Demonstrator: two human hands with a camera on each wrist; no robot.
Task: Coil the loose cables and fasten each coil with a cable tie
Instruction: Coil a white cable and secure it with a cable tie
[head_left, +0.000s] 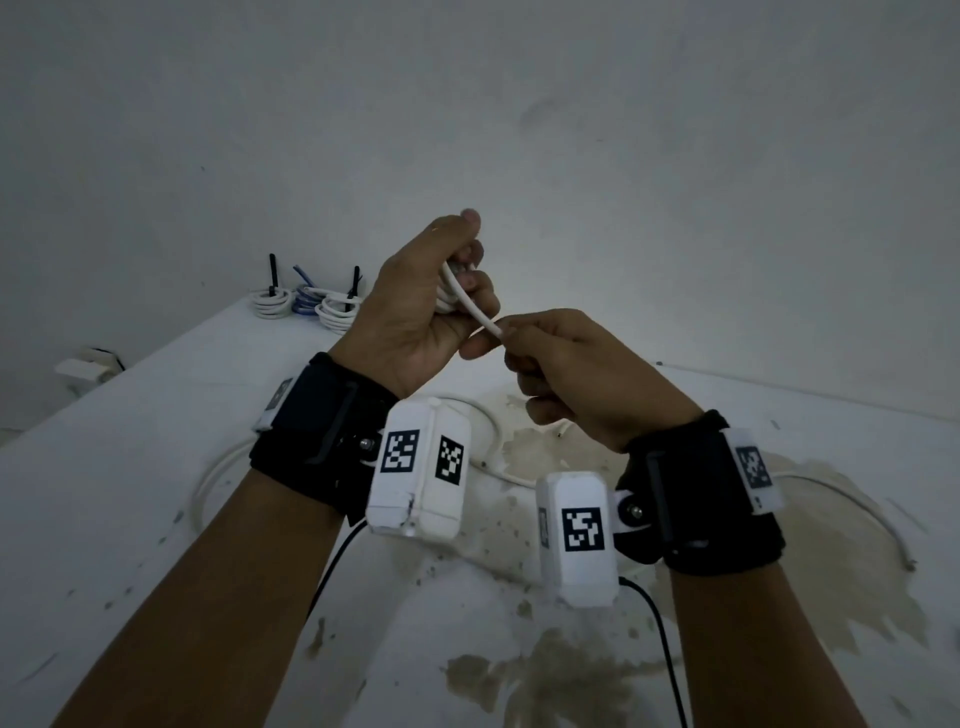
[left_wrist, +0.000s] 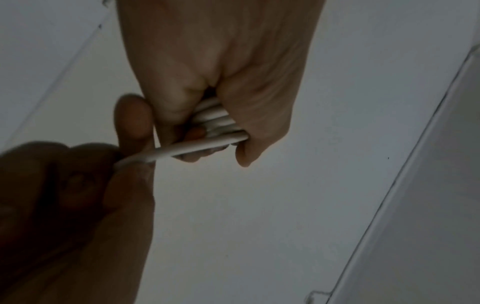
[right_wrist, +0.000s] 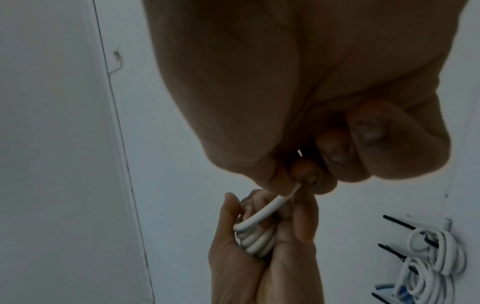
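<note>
Dim room, bare pale wall; white table (head_left: 156, 415) with worn, stained patches near the front edge. Left hand (head_left: 415, 306) is raised over the table, fingers curled round a small coil of white cable (right_wrist: 255, 241), several turns stacked in the fist. Right hand (head_left: 576, 374) pinches the free tail of that cable between thumb and fingertips, other fingers folded; the tail runs taut between both hands. Three finished coils (head_left: 306, 304), two white and one blue, lie at the far end of the table, each bound with a black tie (head_left: 272, 273). More loose white cable (head_left: 488, 431) lies under the wrists.

Risk, in my judgement: slackening the left grip would let the turns spring apart; no tie is in either hand.

No legible writing; only square coded markers on the wrist cameras (head_left: 579, 540).
</note>
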